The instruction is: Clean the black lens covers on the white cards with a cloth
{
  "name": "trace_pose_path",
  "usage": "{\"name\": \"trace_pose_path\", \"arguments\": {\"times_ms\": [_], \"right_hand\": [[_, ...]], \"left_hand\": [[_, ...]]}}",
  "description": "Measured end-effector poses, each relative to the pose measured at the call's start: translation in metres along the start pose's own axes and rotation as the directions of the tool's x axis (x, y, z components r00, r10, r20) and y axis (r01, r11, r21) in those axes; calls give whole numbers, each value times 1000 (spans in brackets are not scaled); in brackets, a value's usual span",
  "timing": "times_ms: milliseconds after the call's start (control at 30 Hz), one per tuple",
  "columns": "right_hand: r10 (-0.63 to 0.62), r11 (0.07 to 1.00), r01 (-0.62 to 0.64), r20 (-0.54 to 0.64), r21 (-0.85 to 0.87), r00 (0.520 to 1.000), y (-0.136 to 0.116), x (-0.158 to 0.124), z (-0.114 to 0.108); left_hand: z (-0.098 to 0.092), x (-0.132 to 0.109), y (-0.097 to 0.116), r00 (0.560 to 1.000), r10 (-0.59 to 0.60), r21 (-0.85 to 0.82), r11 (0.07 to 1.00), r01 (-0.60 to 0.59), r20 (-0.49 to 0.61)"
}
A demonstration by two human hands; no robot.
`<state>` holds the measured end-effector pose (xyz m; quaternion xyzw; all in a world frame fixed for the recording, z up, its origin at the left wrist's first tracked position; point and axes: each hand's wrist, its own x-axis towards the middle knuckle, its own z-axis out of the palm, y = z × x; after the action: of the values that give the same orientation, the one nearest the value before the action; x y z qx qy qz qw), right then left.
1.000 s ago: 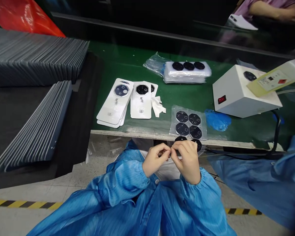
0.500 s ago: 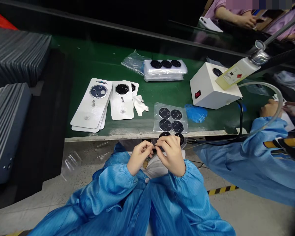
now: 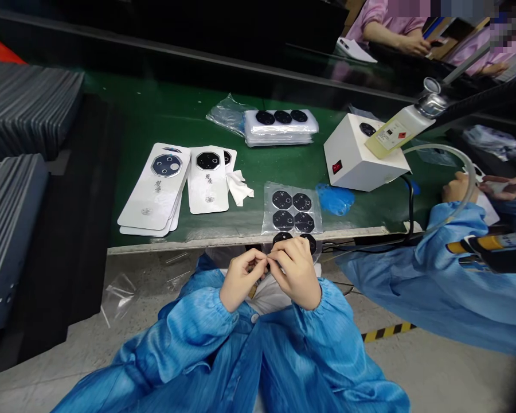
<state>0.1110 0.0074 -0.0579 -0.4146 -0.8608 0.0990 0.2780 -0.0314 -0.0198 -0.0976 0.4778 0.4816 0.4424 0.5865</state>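
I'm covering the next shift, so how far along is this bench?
Done: the white cards already carry black octagonal pieces. In hand: the left hand and right hand pinch together, anything held hidden. Left: six black octagons remain on the clear sheet, plus a plastic-wrapped stack.

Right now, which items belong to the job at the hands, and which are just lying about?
In use: left hand, right hand, small piece pinched between them, film sheet of black octagons.

Lying about: white cards, wipe, wrapped stack, white box, blue plastic.
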Motion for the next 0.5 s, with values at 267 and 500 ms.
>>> {"name": "trace_pose_path", "arguments": {"times_ms": [267,500], "right_hand": [[93,995,-91,-33,44,995,8,11,-2],[133,991,-133,-3,30,991,41,43,1]], "left_hand": [[-2,-1,-10,995,-87,-150,986,79,-49],[-4,-3,-22,963,-204,-337,932,136,-177]]}}
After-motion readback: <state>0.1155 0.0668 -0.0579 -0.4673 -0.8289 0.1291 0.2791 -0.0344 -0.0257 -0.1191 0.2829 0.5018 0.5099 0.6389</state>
